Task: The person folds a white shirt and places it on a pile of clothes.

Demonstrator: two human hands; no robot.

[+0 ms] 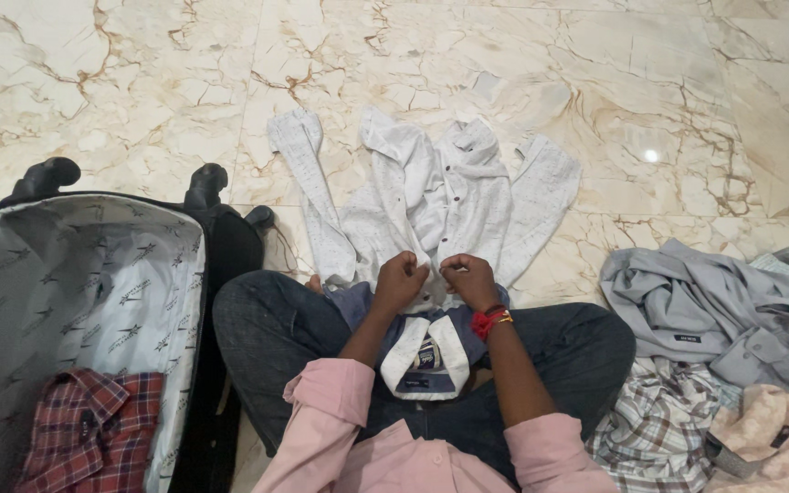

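Both fists closed: our left hand and right hand pinch the front placket of a white shirt, lying spread on the marble floor just beyond our crossed legs. At left, an open suitcase holds a red plaid shirt. At right, a pile of grey and checked garments.

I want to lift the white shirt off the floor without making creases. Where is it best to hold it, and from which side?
Take the white shirt at its collar end, near the lap, where the left hand and right hand already pinch the front placket. Come from the collar side, one grip at each shoulder. It lies flat, front up, sleeves spread toward the far side, so it would probably hang straight.
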